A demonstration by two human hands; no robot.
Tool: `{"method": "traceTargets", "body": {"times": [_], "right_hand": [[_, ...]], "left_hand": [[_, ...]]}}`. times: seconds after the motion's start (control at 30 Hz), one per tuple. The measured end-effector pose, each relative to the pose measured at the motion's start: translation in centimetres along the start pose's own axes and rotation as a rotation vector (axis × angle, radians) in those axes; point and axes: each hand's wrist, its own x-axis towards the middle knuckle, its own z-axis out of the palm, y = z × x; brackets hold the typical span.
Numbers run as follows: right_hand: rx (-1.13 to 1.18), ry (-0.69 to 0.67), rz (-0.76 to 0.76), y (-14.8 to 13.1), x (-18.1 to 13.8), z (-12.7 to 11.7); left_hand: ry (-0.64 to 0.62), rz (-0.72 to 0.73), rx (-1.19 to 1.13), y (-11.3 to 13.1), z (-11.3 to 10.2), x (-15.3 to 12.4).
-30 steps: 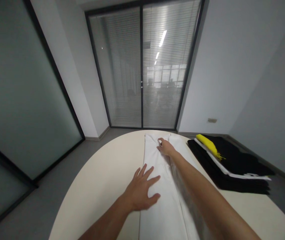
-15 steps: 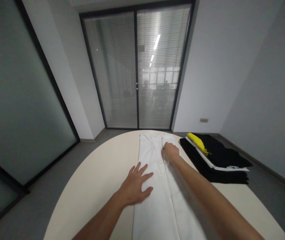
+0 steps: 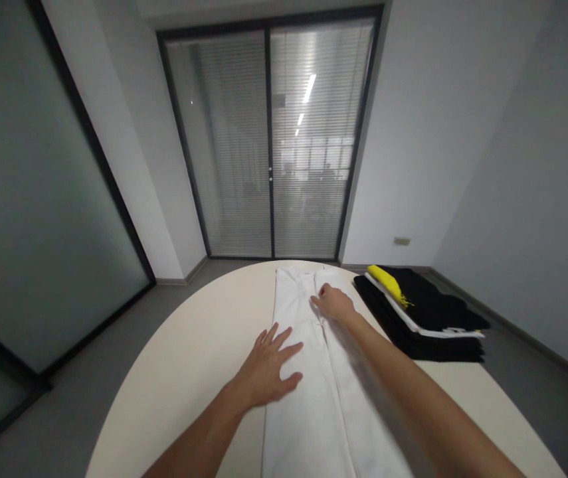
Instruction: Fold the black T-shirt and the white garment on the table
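White trousers (image 3: 308,392) lie flat and lengthwise down the middle of a round cream table (image 3: 189,358), waistband at the far edge. My left hand (image 3: 267,368) rests palm down with fingers spread on the left trouser leg. My right hand (image 3: 332,303) reaches farther out and lies on the cloth near the waistband, fingers low against the fabric; nothing is lifted in it.
A stack of folded black clothes (image 3: 423,315) with a white layer and a yellow piece (image 3: 384,278) on top sits at the table's far right. Beyond the table are glass doors with blinds (image 3: 268,139), a frosted glass wall on the left and grey floor.
My right hand has slid a little nearer along the trousers and then shifted left near the waistband. My left hand stays pressed on the left leg. The view has shifted slightly.
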Motion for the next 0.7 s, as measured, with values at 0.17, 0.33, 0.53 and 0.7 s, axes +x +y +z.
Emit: {"method": "traceTargets", "body": {"times": [0.17,0.33,0.53,0.7], "right_hand": [[-0.086,-0.175,0.038,-0.6,-1.9,-0.9],[0.009,-0.203,-0.107,-0.1,-3.0,-2.0],[0.226,-0.194,-0.338,2.5,-4.2,-1.6],[0.229,-0.126,-0.340,4.6,-5.9,-1.2]], "left_hand": [[0.019,0.116,-0.016,2.5,0.5,-0.8],[-0.148,0.105,-0.036,4.4,0.6,-1.6],[-0.105,0.248,0.033,5.3,0.1,-1.6],[0.005,0.563,0.083,7.1,1.2,-2.0]]}}
